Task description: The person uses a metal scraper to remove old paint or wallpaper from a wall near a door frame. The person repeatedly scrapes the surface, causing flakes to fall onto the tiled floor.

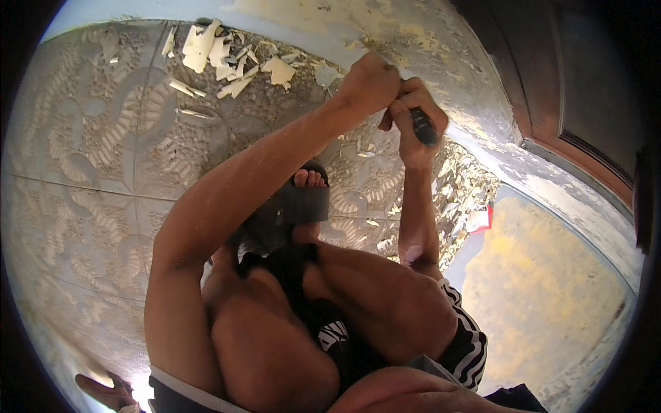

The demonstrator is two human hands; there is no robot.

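My right hand is closed around the black handle of a tool, whose working end is hidden. Beside it, my left hand is bent into a fist against the peeling painted wall; whether it grips the tool too is not clear. Bare plaster and yellowish patches show on the wall around both hands. Large cream paint flakes lie on the floor at the wall's foot, left of my hands. Smaller paint chips are heaped below and right of my right hand.
Patterned floor tiles spread to the left. My foot in a black slide sandal rests on them between my arms. A wooden door frame stands at the right, above a patchy yellowish surface. A red and white scrap lies among the chips.
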